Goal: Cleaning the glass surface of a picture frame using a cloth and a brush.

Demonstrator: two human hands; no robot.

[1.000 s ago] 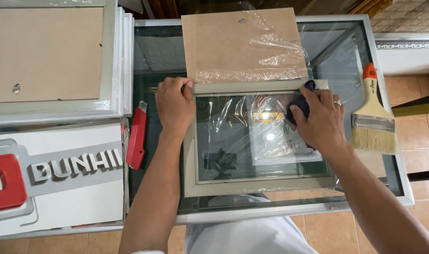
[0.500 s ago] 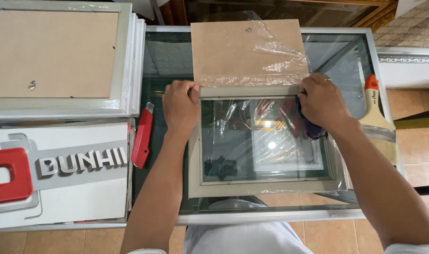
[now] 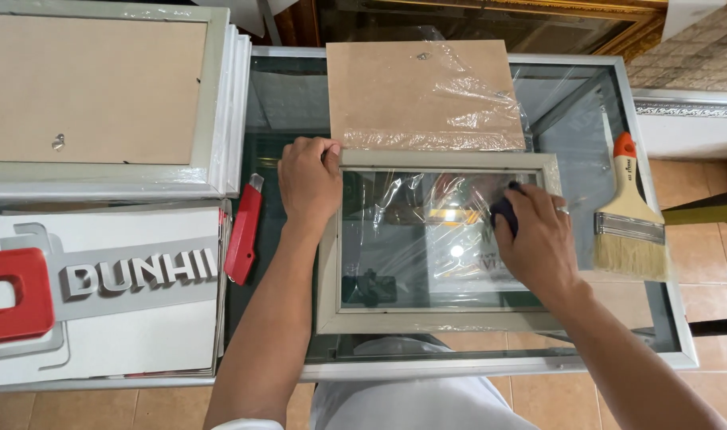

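Left hand (image 3: 307,181) pins frame (image 3: 439,322) top-left corner; right hand (image 3: 538,243) clamped on dark cloth (image 3: 504,213), pressing the glass right of centre.

One paintbrush (image 3: 630,219), one red utility knife (image 3: 244,231), one brown backing board (image 3: 423,95), two hands.
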